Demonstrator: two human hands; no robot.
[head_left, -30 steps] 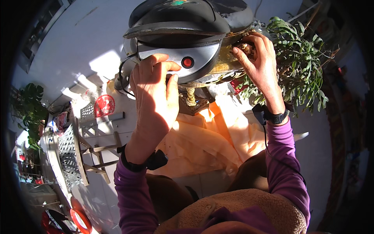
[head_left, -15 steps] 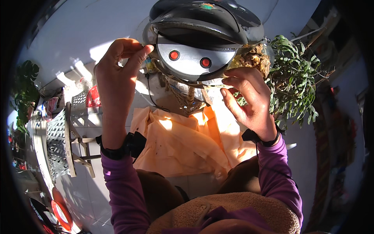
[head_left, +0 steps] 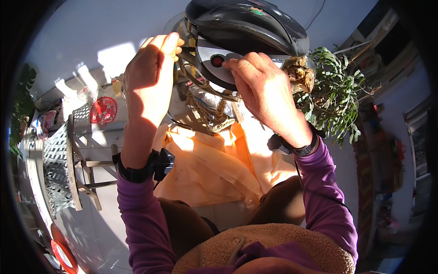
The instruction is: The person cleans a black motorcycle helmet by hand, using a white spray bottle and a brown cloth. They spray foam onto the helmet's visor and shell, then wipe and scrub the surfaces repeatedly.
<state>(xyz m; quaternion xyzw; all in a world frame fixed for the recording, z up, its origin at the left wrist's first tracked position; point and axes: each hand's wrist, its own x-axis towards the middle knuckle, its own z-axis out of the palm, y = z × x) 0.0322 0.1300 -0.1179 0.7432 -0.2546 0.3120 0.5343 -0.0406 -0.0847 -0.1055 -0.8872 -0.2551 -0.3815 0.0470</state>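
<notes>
In front of me is a rounded black and grey appliance (head_left: 246, 23) with a thick black handle and a grey front panel carrying a dark red round light (head_left: 217, 60). My left hand (head_left: 153, 68) is raised at the appliance's left edge, its fingers bent and pressed together; whatever they hold, if anything, is hidden. My right hand (head_left: 262, 82) reaches across the panel with bent fingers held together. Its fingertips are right beside the red light, and the hand covers the right part of the panel. I cannot make out anything between those fingers.
The appliance is above a woven basket-like stand (head_left: 214, 112). Peach-coloured cloth (head_left: 205, 160) hangs below it, in front of my knees. A leafy plant (head_left: 335, 91) and dried leaves (head_left: 299, 75) are at the right. A wooden-framed woven chair (head_left: 61, 169) stands at the left.
My right hand has moved left and up onto the panel, covering the right red light, and its fingers have closed. My left hand has turned, its fingers drawn together. The left light looks darker.
</notes>
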